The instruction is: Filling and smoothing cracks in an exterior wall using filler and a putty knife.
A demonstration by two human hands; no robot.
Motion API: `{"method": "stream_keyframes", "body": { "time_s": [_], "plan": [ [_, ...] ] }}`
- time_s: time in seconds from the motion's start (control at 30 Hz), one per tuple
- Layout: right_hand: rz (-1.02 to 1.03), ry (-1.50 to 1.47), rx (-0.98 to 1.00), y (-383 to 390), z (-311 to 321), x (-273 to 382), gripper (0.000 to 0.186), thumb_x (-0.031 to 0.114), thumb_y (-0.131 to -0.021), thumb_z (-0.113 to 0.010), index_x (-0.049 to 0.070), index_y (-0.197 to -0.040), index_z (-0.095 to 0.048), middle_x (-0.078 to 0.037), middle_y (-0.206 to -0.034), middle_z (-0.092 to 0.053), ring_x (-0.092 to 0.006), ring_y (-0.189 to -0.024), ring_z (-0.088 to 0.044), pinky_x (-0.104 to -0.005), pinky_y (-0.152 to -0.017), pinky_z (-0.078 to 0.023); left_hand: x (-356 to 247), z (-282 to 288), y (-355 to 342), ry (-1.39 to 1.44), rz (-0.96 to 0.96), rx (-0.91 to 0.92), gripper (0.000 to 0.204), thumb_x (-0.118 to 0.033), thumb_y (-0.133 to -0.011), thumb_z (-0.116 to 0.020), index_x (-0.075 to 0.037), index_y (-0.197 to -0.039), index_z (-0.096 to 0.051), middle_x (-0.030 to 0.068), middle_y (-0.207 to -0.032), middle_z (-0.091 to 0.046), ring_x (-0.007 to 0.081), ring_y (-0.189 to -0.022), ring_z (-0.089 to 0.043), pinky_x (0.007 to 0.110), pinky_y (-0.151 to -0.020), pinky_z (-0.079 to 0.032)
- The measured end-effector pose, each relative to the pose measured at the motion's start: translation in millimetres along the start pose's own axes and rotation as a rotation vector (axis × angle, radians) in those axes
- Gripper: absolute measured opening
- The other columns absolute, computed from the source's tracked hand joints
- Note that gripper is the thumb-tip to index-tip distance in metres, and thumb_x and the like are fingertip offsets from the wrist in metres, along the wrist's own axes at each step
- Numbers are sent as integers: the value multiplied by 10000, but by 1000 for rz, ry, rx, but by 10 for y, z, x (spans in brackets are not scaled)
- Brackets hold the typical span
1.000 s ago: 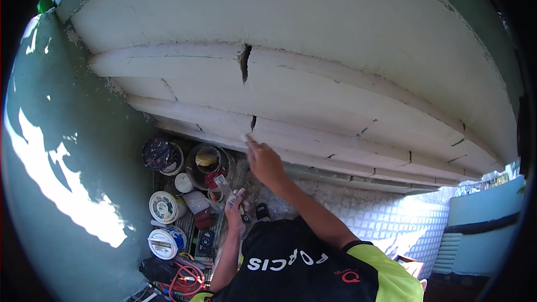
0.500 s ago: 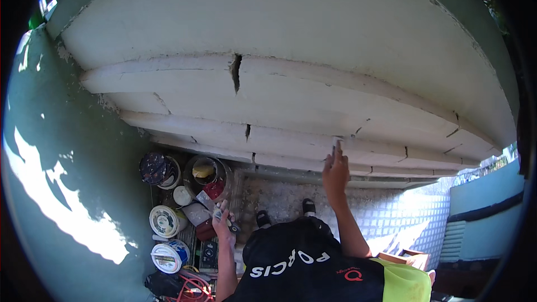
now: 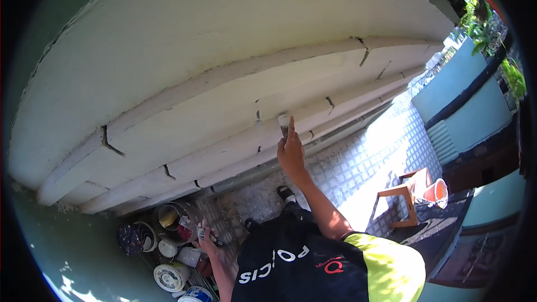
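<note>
My right hand [image 3: 292,151] grips a putty knife [image 3: 283,123] with its index finger stretched along it, the pale blade against the cracked white stepped molding [image 3: 218,156] on the wall face above a smaller ledge. Short dark cracks break each step, some close to the blade. Lower left, my left hand [image 3: 207,239] is closed on another flat scraper, smudged pale and partly hidden by the fingers. It is just in front of a large open bucket [image 3: 187,212] with yellow and red items inside.
Paint tubs [image 3: 168,277] crowd the lower left beside a green wall [image 3: 84,251]. My sandaled feet stand on tiled paving [image 3: 352,162]. A wooden stool [image 3: 397,190] with an orange bucket [image 3: 435,192] is at right, near a turquoise wall [image 3: 458,89] with leaves above.
The view has turned right, bringing the stool, turquoise wall and leaves into sight. My right hand has moved rightward along the molding from the wide crack to smaller cracks.
</note>
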State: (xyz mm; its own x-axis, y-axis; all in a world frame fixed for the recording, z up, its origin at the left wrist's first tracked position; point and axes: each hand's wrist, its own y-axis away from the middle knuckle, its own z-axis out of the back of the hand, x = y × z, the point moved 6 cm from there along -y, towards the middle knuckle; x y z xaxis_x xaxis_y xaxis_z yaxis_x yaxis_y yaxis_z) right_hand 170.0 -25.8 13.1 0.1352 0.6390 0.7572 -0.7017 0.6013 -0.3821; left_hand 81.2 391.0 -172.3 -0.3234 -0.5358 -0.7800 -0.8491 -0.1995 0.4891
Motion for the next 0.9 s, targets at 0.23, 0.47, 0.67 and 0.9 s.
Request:
{"method": "stream_keyframes", "body": {
  "time_s": [0.23, 0.47, 0.67, 0.9],
  "plan": [
    [100, 256, 439, 208, -364, 293, 582, 280, -985, -538, 153, -1523, -356, -210, -1008, -586, -392, -819, -668, -508, -689, -566, 79, -411, -173, -31, 0, 53, 547, -68, -942, -573, -71, -1465, -415, 59, -1389, -600, 93, -810, -561, 227, -636, -459],
    [-38, 514, 101, -503, 571, -736, 438, 337, -1007, -546, 282, -1441, -518, -164, -839, -623, -364, -731, -655, -499, -623, -526, 230, -687, 62, -39, 61, 13, 477, -55, -930, -573, -71, -1393, -459, 75, -1416, -574, 94, -756, -563, 229, -621, -468],
    [-177, 637, -80, -920, 1045, -1173, 430, 343, -1030, -491, 225, -1443, -512, -172, -896, -631, -371, -766, -678, -502, -644, -546, 453, -650, 121, 1, 45, -31, 393, -64, -937, -584, -90, -1320, -498, 72, -1361, -615, 109, -761, -576, 234, -616, -467],
    [94, 254, 219, -182, 93, -341, 486, 306, -980, -583, 256, -1457, -504, -147, -829, -606, -363, -683, -645, -485, -606, -531, 521, -1036, 186, -74, 110, 37, 367, -27, -935, -574, -83, -1286, -484, 96, -1346, -626, 124, -754, -573, 255, -626, -474]
  ]
}}
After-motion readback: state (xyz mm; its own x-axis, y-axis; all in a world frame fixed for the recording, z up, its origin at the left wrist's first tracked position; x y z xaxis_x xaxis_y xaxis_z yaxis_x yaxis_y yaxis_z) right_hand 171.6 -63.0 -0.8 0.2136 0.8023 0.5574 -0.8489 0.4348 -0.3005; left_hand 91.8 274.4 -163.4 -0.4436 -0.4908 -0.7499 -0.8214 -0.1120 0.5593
